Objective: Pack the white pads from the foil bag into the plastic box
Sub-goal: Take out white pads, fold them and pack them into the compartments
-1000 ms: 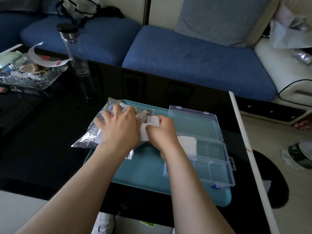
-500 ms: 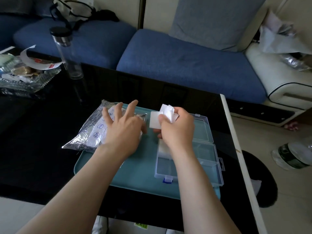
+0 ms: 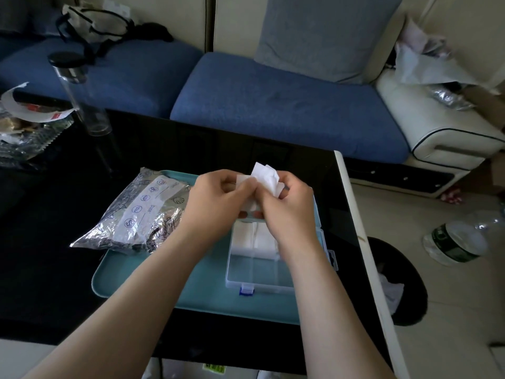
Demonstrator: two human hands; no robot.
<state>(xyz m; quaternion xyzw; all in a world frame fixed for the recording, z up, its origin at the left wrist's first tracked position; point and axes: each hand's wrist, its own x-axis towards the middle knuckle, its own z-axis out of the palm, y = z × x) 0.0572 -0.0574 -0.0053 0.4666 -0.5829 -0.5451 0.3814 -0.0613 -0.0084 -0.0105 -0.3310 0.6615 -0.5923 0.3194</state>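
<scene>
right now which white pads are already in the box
The flat pads lying in the plastic box, far end; the crumpled pads are pinched above it by the left hand and right hand.

There is a single view, from a wide-angle camera worn on the person's head. It faces forward and steeply down onto the teal tray (image 3: 153, 285), which lies just below mid-frame. The camera is close: both forearms (image 3: 131, 310) rise from the bottom edge across the tray. The left hand (image 3: 218, 198) and right hand (image 3: 289, 209) pinch a white pad (image 3: 266, 177) over the tray's far side. Beyond the tray come the black table (image 3: 54, 242) and then the blue sofa (image 3: 273, 105) along the top. Right of the tray, the floor (image 3: 451, 310) shows.
</scene>
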